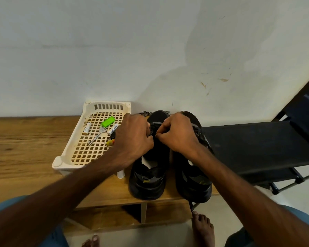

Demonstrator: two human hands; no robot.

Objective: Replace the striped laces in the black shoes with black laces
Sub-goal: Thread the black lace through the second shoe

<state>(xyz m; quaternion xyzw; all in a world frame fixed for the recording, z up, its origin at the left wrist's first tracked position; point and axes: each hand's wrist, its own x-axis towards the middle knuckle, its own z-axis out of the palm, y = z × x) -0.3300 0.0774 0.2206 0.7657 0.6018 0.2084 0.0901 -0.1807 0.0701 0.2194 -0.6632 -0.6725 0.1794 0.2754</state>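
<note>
1. Standing side by side on a wooden shelf [25,148], the two black shoes have their heels toward the person and their toes toward the pale wall [150,50].
2. The left shoe [148,182] sits just beside a white lattice basket [68,150]. The right shoe [193,186] is near the shelf's right end, next to a black rack [257,145].
3. Both hands meet over the lacing area of the left shoe, their knuckles almost touching.
4. The left hand [132,138] has its fingers curled inward and pinches a dark lace strand [154,126] above the tongue.
5. The right hand [178,134] is also curled, with its fingertips closed on the same strand from the other side. The hands cover the eyelets, so I cannot tell which one the strand passes through.
6. A striped lace [144,114] in black and white shows beyond the left hand, near the toe of the left shoe. A second striped end [181,112] shows past the right hand.
7. Inside the basket lie two batteries [87,128], a key [96,137] and a green tag [107,121].
8. A bare foot [203,227] rests on the floor below the shelf, at the bottom of the view.
</note>
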